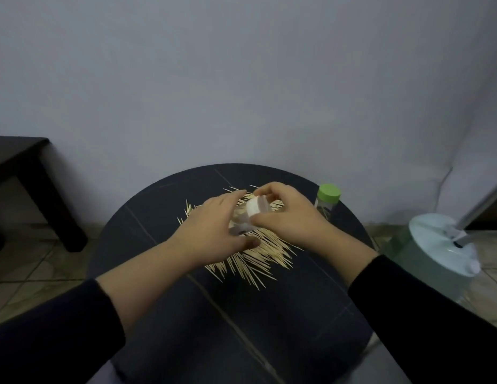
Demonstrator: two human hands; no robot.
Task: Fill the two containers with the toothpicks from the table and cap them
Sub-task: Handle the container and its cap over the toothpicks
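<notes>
- two hands are held together over the far half of a round dark table (pixel 186 314), both raised just above a spread of toothpicks (pixel 258 253).
- a small clear container (pixel 237 225) is held between the hands, tilted on its side, with its white cap (pixel 253 209) turned up and away from the camera.
- the left hand (pixel 211 231) is wrapped round the clear body, with the fingers stretched over the top and the thumb tucked beneath; much of the body is hidden by this hand.
- the right hand (pixel 291 214) is curled round the cap end, which is pinched between the thumb below and the bent fingers above.
- whether the cap is fully seated cannot be told, as this part is blurred.
- the toothpicks are heaped loosely on the table under and in front of both hands, and most are pointed towards the near right.
- a second container (pixel 325 210) is stood upright at the far right edge of the table, just beyond the right hand, and is closed with a green cap (pixel 329 193); a few pale sticks are seen through its clear wall.
- both forearms are covered by dark sleeves (pixel 47 328) pushed back from the wrists.
- a dark side table (pixel 17 153) is seen at the left against a plain grey wall (pixel 241 79).
- a pale round appliance (pixel 441 245) is stood on the tiled floor (pixel 33 273) at the right.
</notes>
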